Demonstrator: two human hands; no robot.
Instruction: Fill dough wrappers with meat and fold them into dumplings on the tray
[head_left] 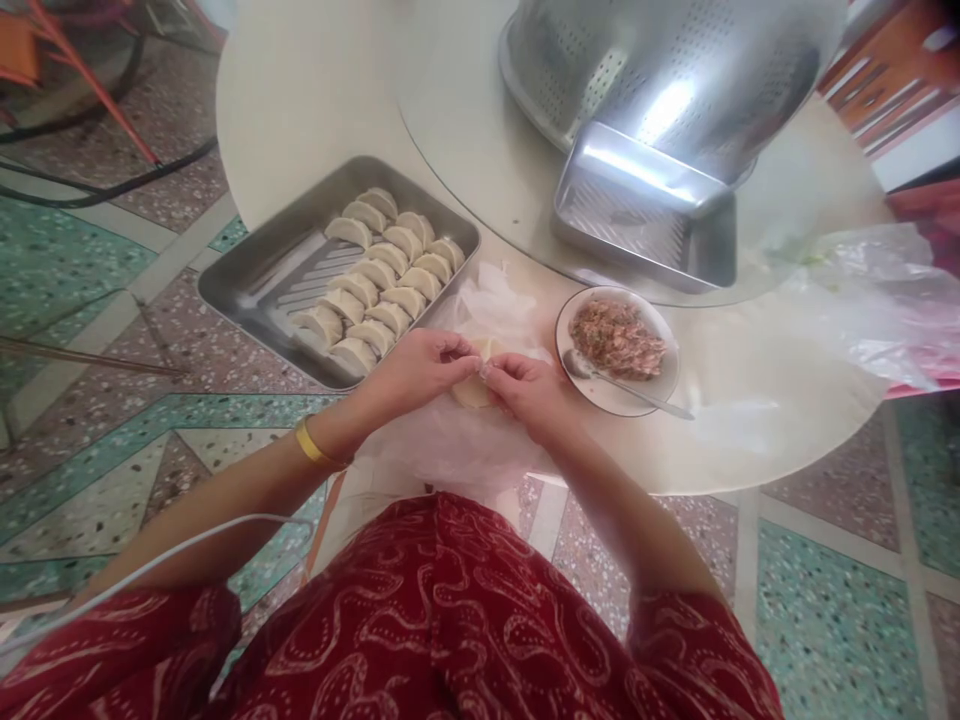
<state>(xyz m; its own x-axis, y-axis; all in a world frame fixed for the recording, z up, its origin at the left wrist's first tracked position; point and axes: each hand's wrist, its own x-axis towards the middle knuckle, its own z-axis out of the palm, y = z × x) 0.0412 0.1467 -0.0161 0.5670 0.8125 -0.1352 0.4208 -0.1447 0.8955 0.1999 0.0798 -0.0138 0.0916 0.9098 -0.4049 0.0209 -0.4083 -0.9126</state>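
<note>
At the table's near edge my left hand (429, 368) and my right hand (529, 388) meet, thumbs and fingers pinched together. Between the fingertips is the edge of a pale dumpling wrapper (474, 394); the fingers partly cover it, and I cannot tell whether it is one or a stack. Crumpled clear plastic (495, 300) lies under and behind it. To the left, folded dumplings (390, 275) sit in rows in a metal tray (251, 285). Beside my right hand is a bowl (670, 385) of minced filling (619, 338), with a spoon (637, 388) resting across its rim.
A large perforated metal colander (637, 60) stands upside down on the round glass turntable (465, 130). A smaller metal pan (645, 225) leans against it. Plastic bags (877, 290) lie at the right of the table (315, 90). A white cable (202, 535) crosses my left arm.
</note>
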